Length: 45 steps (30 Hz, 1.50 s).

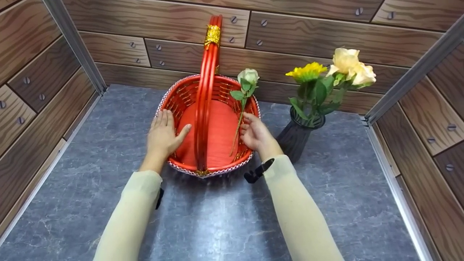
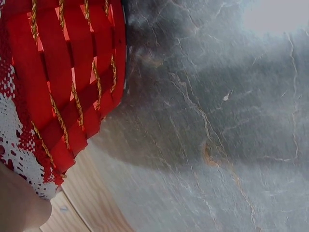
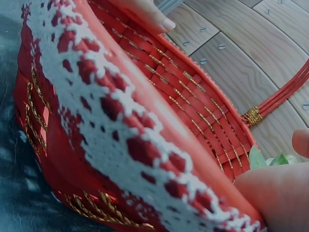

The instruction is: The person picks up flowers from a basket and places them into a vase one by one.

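Observation:
A red woven basket with a tall arched handle and white lace trim stands in front of me. Flat on its left rim lies my left hand, fingers straight and thumb spread inward. A white rose on a green stem leans at the right inside of the basket, bloom upward. My right hand is at the right rim, its loosely bent fingers beside the stem; no clear grip on it shows. In the right wrist view, part of my right hand hides most of the rose.
Right of the basket, a dark ribbed vase holds a yellow flower and pale peach roses. Wood-patterned panels close off the back and sides. The grey marbled surface extends toward me.

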Motion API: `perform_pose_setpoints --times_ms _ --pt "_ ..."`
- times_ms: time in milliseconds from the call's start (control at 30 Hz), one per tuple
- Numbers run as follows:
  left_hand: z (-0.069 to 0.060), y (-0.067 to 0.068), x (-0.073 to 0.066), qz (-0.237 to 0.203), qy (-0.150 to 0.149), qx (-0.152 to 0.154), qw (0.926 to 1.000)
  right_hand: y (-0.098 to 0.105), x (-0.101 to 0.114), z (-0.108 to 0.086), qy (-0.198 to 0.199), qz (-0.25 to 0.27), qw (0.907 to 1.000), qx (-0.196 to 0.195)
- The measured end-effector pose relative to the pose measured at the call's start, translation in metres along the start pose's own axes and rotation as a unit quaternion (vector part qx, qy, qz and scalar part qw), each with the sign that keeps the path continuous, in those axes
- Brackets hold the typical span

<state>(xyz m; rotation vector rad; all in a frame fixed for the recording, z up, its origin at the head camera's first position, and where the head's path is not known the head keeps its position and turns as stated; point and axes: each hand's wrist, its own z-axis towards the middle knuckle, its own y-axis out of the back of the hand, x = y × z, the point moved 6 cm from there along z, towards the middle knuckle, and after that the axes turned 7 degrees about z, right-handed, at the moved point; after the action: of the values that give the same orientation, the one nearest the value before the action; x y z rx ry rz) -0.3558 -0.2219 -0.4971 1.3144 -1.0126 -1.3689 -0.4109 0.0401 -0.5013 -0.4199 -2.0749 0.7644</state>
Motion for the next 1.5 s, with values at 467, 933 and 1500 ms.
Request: perform_pose_setpoints --times_ms 467,933,1500 --pt "0.000 0.000 -0.001 0.002 -0.003 -0.005 1.0000 0.000 -0.005 0.012 -0.030 0.033 0.9989 -0.012" --pt "-0.002 0.000 0.001 -0.002 0.000 0.001 1.0000 0.000 -0.003 0.009 -0.020 0.127 0.9917 -0.005" --pt "0.000 0.001 0.000 0.002 -0.002 -0.009 1.0000 -0.003 0.001 0.011 -0.013 0.124 0.9920 0.017"
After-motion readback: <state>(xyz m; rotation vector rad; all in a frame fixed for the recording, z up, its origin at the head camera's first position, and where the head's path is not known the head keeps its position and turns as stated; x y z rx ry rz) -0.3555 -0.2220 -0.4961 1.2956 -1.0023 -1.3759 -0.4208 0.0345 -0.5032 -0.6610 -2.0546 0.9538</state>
